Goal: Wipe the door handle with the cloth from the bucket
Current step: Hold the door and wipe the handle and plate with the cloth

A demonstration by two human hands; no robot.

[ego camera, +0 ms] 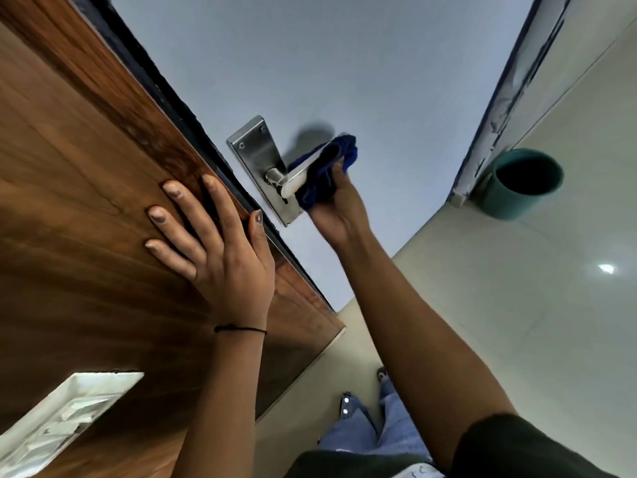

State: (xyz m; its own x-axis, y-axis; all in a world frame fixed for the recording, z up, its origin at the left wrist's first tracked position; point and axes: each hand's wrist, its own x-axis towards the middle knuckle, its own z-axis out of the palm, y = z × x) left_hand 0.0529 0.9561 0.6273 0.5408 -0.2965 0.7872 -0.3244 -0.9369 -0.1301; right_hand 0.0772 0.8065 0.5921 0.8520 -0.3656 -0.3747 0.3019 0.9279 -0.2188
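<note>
A silver lever door handle (pixel 291 182) sticks out from a steel backplate (pixel 256 157) on the pale grey door face. My right hand (pixel 336 208) is closed around a dark blue cloth (pixel 325 170), which wraps the outer end of the lever. Only the inner part of the lever and its round base show. My left hand (pixel 213 236) lies flat with fingers spread on the brown wooden panel (pixel 86 201), its thumb at the dark door edge. A teal bucket (pixel 520 184) stands on the floor to the right, and its inside looks dark.
A grey door frame (pixel 503 98) runs along the right, just beside the bucket. Pale glossy floor tiles (pixel 517 322) spread below. My jeans and a foot (pixel 382 376) show at the bottom. A white plate (pixel 65 419) is set into the wooden panel at lower left.
</note>
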